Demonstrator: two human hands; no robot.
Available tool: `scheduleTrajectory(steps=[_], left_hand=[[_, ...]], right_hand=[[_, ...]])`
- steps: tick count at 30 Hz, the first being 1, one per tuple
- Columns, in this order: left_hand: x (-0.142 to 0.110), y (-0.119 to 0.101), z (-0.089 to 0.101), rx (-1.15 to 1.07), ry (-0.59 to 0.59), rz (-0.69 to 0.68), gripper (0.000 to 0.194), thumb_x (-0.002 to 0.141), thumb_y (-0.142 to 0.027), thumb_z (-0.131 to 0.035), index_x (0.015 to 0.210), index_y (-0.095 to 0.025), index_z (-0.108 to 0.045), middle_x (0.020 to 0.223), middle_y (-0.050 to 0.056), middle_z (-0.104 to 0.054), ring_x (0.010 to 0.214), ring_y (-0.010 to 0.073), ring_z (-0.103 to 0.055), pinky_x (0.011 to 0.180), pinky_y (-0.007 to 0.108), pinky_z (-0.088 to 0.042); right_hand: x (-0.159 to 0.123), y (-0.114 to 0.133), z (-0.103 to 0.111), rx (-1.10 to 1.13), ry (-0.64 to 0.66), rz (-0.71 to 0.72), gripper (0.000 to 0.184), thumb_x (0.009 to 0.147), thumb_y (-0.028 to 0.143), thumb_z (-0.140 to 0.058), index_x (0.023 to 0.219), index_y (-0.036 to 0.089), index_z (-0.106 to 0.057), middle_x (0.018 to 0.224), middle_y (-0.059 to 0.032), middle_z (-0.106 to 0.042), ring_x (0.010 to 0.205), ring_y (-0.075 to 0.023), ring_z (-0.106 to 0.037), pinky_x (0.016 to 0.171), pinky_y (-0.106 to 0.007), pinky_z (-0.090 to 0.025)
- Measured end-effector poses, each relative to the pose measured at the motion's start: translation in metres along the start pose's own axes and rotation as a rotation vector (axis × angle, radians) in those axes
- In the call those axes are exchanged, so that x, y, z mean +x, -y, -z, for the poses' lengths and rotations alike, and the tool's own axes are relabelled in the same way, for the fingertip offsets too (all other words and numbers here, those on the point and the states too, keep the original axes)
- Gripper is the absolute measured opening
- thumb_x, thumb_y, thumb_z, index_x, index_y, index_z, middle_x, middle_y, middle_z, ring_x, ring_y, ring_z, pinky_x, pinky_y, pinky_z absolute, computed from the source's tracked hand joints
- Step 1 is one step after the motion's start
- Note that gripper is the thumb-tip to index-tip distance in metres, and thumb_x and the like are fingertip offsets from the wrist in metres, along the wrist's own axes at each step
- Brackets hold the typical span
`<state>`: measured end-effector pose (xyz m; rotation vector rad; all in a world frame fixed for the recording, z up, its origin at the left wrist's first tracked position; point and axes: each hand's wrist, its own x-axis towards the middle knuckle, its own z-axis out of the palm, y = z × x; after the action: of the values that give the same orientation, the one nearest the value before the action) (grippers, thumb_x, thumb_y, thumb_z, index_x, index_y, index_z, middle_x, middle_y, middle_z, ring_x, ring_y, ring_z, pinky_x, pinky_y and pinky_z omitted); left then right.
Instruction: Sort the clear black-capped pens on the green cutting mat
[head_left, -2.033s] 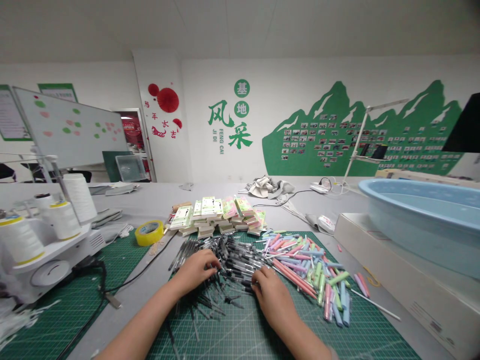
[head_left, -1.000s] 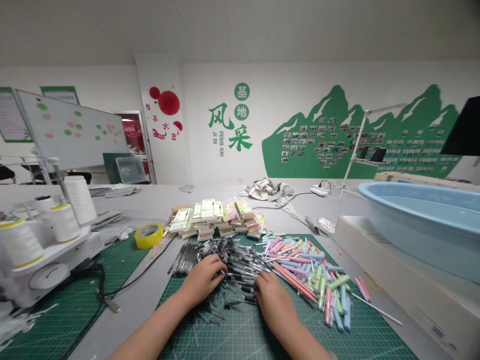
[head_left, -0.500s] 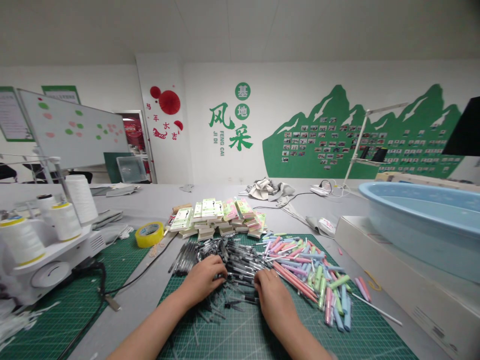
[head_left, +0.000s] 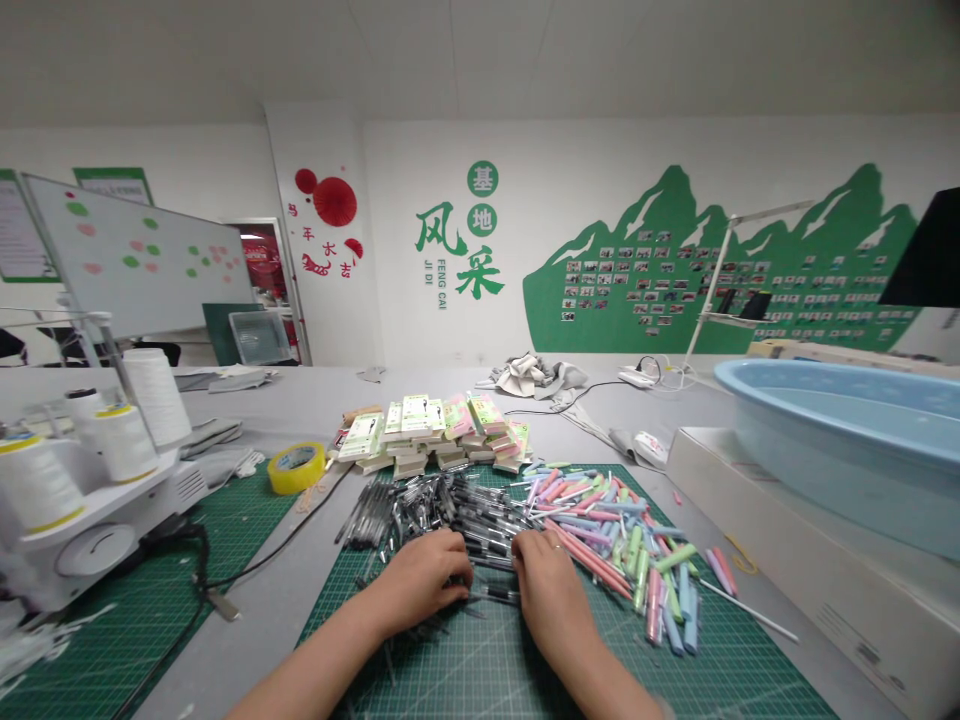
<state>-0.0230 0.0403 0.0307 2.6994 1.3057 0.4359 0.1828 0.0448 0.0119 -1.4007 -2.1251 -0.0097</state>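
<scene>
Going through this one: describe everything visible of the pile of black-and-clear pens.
The pile of pens is a loose heap of slim, plastic-looking pieces, clear or greyish with black sections, lying flat on the green cutting mat. Most point at differing angles; at its left end several lie nearly parallel. Pastel sticks border its right side. The left hand and right hand are at its near edge, hiding part of it; exact finger contact is unclear.

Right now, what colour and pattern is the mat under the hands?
The mat is green with a pale grid, best seen in the head view, the only one.
</scene>
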Motion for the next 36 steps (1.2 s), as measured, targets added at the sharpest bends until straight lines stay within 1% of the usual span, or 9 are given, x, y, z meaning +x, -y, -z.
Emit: scheduleTrajectory(steps=[2, 8, 16, 23, 26, 28, 32, 34, 36], left_hand=[[0.003, -0.006, -0.003, 0.092, -0.004, -0.03, 0.001, 0.078, -0.021, -0.059, 0.078, -0.022, -0.06, 0.089, 0.001, -0.058, 0.084, 0.0167, -0.051, 0.069, 0.026, -0.037], [0.007, -0.016, -0.007, 0.26, -0.027, -0.083, 0.009, 0.082, -0.016, -0.049, 0.075, -0.019, -0.055, 0.081, 0.004, -0.056, 0.077, 0.0177, -0.05, 0.066, 0.028, -0.038], [0.004, -0.006, -0.004, 0.285, -0.026, -0.096, 0.006, 0.079, -0.014, -0.049, 0.078, -0.02, -0.052, 0.082, 0.003, -0.056, 0.077, 0.0173, -0.051, 0.066, 0.027, -0.039], [-0.003, 0.007, 0.009, 0.158, -0.068, -0.05, 0.024, 0.078, -0.007, -0.043, 0.093, -0.021, -0.055, 0.084, 0.003, -0.057, 0.08, 0.0161, -0.053, 0.07, 0.024, -0.04], [-0.005, 0.009, 0.018, -0.001, -0.115, -0.037, 0.033, 0.079, -0.008, -0.042, 0.102, -0.024, -0.058, 0.092, 0.003, -0.059, 0.086, 0.0161, -0.054, 0.074, 0.024, -0.041], [-0.004, 0.01, 0.021, -0.182, -0.22, 0.037, 0.027, 0.079, -0.011, -0.044, 0.096, -0.023, -0.061, 0.091, 0.003, -0.059, 0.084, 0.0155, -0.055, 0.074, 0.024, -0.041], [0.002, 0.011, 0.021, -0.795, -0.446, 0.278, 0.012, 0.081, -0.026, -0.05, 0.083, -0.018, -0.059, 0.079, 0.002, -0.058, 0.068, 0.0131, -0.056, 0.064, 0.024, -0.044], [0.005, 0.01, 0.017, -1.112, -0.485, 0.348, 0.018, 0.082, -0.034, -0.052, 0.084, -0.017, -0.058, 0.078, 0.002, -0.059, 0.065, 0.0122, -0.056, 0.061, 0.023, -0.044], [0.007, 0.007, 0.013, -1.325, -0.496, 0.394, 0.021, 0.08, -0.037, -0.056, 0.086, -0.016, -0.059, 0.08, 0.003, -0.06, 0.066, 0.0116, -0.056, 0.061, 0.022, -0.044]], right_hand=[[0.0, -0.001, 0.0, -0.004, -0.012, 0.0, 0.02, 0.084, 0.006, -0.039, 0.076, 0.019, -0.052, 0.081, -0.006, -0.059, 0.084, -0.022, -0.048, 0.074, -0.032, -0.035], [0.001, -0.004, -0.002, 0.055, -0.036, -0.016, 0.02, 0.083, 0.006, -0.039, 0.076, 0.02, -0.052, 0.08, -0.0056, -0.059, 0.082, -0.0215, -0.05, 0.075, -0.032, -0.036], [0.002, -0.005, 0.002, 0.231, -0.057, -0.093, 0.016, 0.082, 0.011, -0.04, 0.078, 0.021, -0.052, 0.078, -0.0045, -0.058, 0.078, -0.0205, -0.053, 0.07, -0.03, -0.039], [0.006, -0.008, 0.0, 0.474, -0.084, -0.176, 0.013, 0.079, 0.015, -0.043, 0.079, 0.02, -0.055, 0.08, -0.0046, -0.062, 0.078, -0.0209, -0.058, 0.072, -0.031, -0.044], [0.008, -0.011, -0.002, 0.575, -0.082, -0.223, 0.017, 0.078, 0.016, -0.045, 0.086, 0.019, -0.059, 0.088, -0.0064, -0.066, 0.085, -0.0222, -0.06, 0.078, -0.033, -0.045], [0.008, -0.011, -0.002, 0.618, -0.075, -0.251, 0.021, 0.078, 0.018, -0.046, 0.092, 0.018, -0.062, 0.094, -0.0078, -0.066, 0.09, -0.0228, -0.06, 0.082, -0.034, -0.045], [0.007, -0.005, -0.001, 0.698, -0.017, -0.235, 0.022, 0.077, 0.02, -0.048, 0.092, 0.018, -0.063, 0.093, -0.007, -0.068, 0.087, -0.022, -0.061, 0.079, -0.032, -0.046], [0.005, 0.001, -0.001, 0.726, 0.023, -0.188, 0.021, 0.077, 0.019, -0.049, 0.091, 0.019, -0.063, 0.091, -0.0056, -0.068, 0.085, -0.0208, -0.061, 0.077, -0.031, -0.046], [0.002, 0.007, -0.001, 0.731, 0.058, -0.134, 0.02, 0.076, 0.017, -0.049, 0.09, 0.019, -0.063, 0.09, -0.0045, -0.067, 0.085, -0.0199, -0.061, 0.077, -0.03, -0.045]])
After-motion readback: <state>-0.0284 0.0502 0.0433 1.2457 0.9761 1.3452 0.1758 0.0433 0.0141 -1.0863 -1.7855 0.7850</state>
